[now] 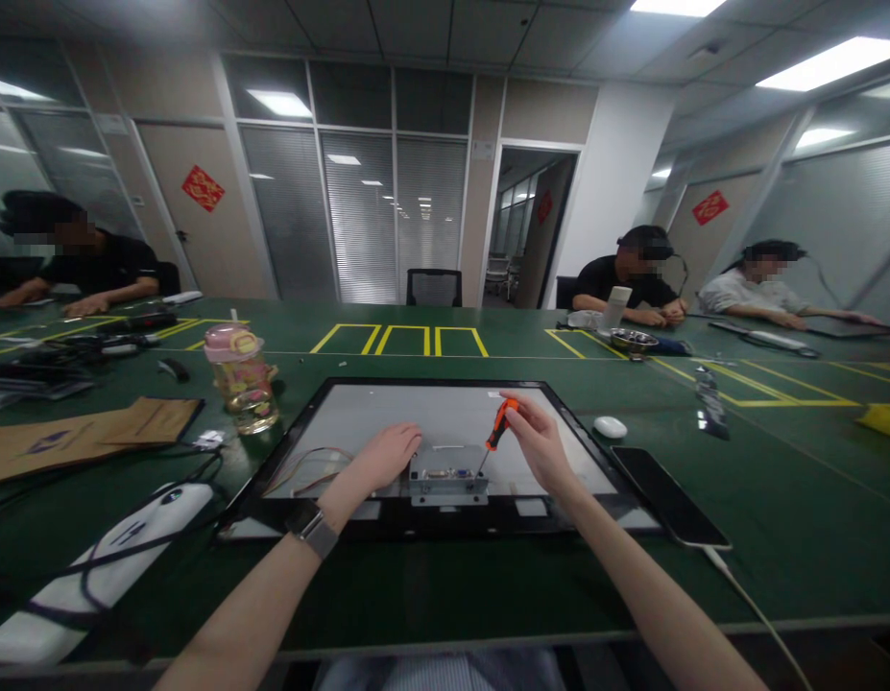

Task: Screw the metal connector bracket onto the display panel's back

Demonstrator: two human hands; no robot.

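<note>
A flat display panel (pixel 445 411) with a black frame lies back side up on the green table. Near its front edge sits a metal bracket (pixel 448 499) with a row of connector ports. My right hand (pixel 543 446) grips an orange and black screwdriver (pixel 500 424), whose shaft slants down so that its tip meets the bracket's right part. Beside the bracket's left end rests my left hand (pixel 383 459), fingers stretched out and palm down; whether the fingertips touch the bracket I cannot tell. Thin wires (pixel 307 463) run across the panel left of that hand.
To the left are a pink-lidded bottle (pixel 241 379), a brown paper bag (pixel 91 440) and a white power strip (pixel 106 566) with dark cables. A phone (pixel 671 494) on a white cable and a white earbud case (pixel 610 427) lie to the right. Several people (pixel 624 278) sit across the table.
</note>
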